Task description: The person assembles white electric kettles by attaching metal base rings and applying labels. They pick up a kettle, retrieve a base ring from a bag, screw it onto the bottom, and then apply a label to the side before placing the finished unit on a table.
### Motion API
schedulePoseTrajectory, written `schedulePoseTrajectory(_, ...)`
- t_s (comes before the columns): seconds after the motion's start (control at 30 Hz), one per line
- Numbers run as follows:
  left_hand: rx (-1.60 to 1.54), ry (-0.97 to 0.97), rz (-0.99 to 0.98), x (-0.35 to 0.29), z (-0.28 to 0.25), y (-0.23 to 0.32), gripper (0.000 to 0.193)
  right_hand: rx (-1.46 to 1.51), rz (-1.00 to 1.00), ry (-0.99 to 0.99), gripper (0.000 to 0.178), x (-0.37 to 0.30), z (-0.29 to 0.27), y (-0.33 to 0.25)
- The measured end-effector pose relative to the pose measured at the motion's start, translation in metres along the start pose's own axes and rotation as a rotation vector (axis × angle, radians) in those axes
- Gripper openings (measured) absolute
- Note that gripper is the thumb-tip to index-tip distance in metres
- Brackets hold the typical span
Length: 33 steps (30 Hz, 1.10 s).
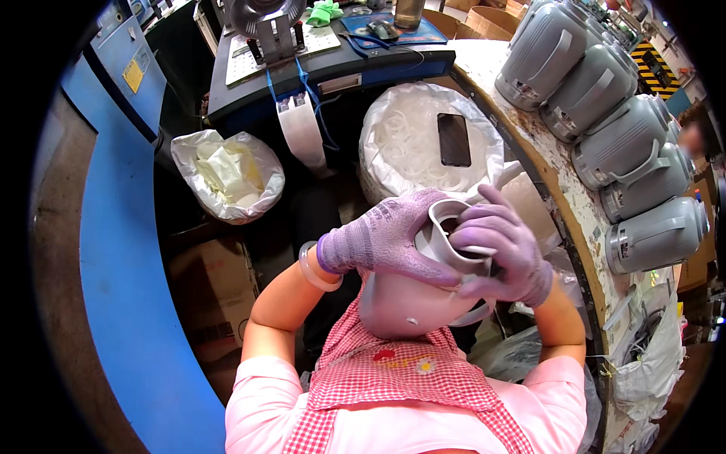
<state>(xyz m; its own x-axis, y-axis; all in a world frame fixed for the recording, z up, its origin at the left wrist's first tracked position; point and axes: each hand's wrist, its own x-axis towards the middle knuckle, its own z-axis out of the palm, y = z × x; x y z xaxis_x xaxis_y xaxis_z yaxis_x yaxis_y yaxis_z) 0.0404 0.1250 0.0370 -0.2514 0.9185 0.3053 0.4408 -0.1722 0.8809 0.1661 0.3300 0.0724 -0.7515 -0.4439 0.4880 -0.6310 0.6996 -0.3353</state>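
A grey plastic jug [408, 306], with a spout and a side handle, rests tilted against my apron in my lap, its mouth turned up and away from me. My left hand [389, 236], in a purple knitted glove, is wrapped round the neck on the left, the thumb lying along the near side. On the right, my gloved right hand [505, 253] curls over the mouth. Its fingertips reach into the opening and its thumb presses the outside below the rim. What the fingertips touch inside is hidden.
Ahead stands a lined tub [393, 144] of translucent rings with a black phone [454, 140] on top. Left of it is a lined bin [261, 185]. Several grey jugs [654, 234] line the curved bench at right. A metal fixture [276, 38] stands on the dark table.
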Motion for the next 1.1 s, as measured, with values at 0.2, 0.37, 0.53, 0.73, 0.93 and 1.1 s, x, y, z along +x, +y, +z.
schedulePoseTrajectory(0.2, -0.020, 0.004, 0.119, 0.004, 0.014, 0.007, 0.094, 0.129, -0.230, 0.082, 0.042, 0.005, 0.010, 0.003)
schedulePoseTrajectory(0.37, -0.142, -0.052, -0.054, 0.000, 0.012, -0.002, 0.090, 0.115, -0.111, -0.187, 0.011, 0.004, 0.004, 0.003)
schedulePoseTrajectory(0.53, -0.178, 0.084, -0.186, 0.005, 0.013, -0.013, 0.084, 0.146, 0.035, 0.166, 0.010, 0.037, -0.009, 0.027)
schedulePoseTrajectory(0.73, -0.330, 0.313, -0.191, -0.023, -0.017, -0.002, 0.076, -1.106, -0.025, 1.021, 0.025, 0.060, -0.102, 0.077)
schedulePoseTrajectory(0.93, -0.196, 0.683, -0.178, -0.073, -0.059, 0.008, 0.086, -0.715, 0.036, 1.020, 0.053, 0.150, -0.138, 0.291)
schedulePoseTrajectory(1.1, 0.010, 0.918, -0.168, -0.106, -0.048, -0.020, 0.093, 0.022, 0.178, 0.280, 0.028, 0.145, 0.062, 0.335)
